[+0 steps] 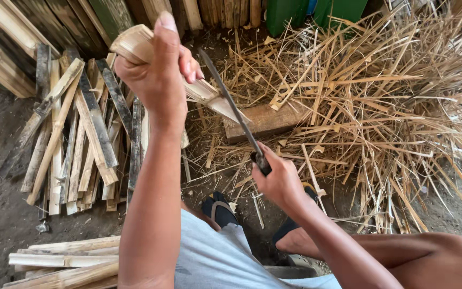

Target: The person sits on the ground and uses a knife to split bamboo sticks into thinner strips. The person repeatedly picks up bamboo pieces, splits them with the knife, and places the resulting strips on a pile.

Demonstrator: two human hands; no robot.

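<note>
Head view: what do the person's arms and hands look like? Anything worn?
Both arms are bare from the upper arm down: no sleeves reach the forearms, and no gloves, watch, rings or bands show on the left hand or the right hand. Fingernails are short and unpainted. A light grey shirt shows at the bottom edge.

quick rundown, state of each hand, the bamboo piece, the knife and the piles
left hand: gripping bamboo piece
bamboo piece: tilted, lower end on wooden block
right hand: gripping knife
knife: blade against bamboo
split slats: piled on ground
shavings: heaped loose
</note>
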